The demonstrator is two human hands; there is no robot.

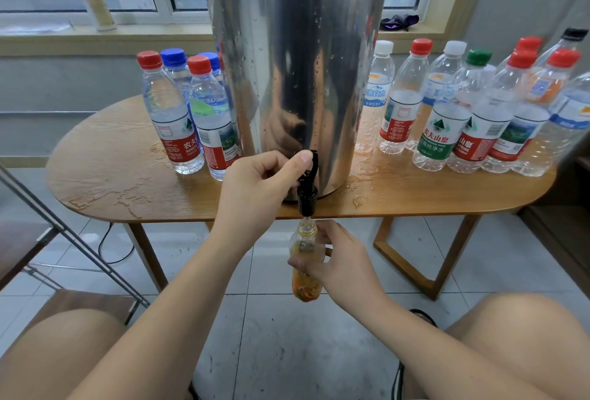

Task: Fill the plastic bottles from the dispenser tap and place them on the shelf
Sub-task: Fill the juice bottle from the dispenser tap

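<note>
A tall steel dispenser (297, 74) stands on the wooden table (105, 176), its black tap (307, 185) hanging over the front edge. My left hand (255, 189) grips the tap lever, thumb on top. Below the spout, my right hand (338, 259) holds an uncapped plastic bottle with an orange label (305, 259), its mouth right under the tap. Several capped bottles with water (188, 112) stand left of the dispenser. Several more capped bottles (463, 112) crowd the table's right side.
Water puddles lie on the table top near the front edge. A metal rack frame (73, 240) slants at the left over a wooden surface. My bare knees fill the lower corners. A cable runs across the tiled floor. A window sill with a white bottle (94, 0) is behind.
</note>
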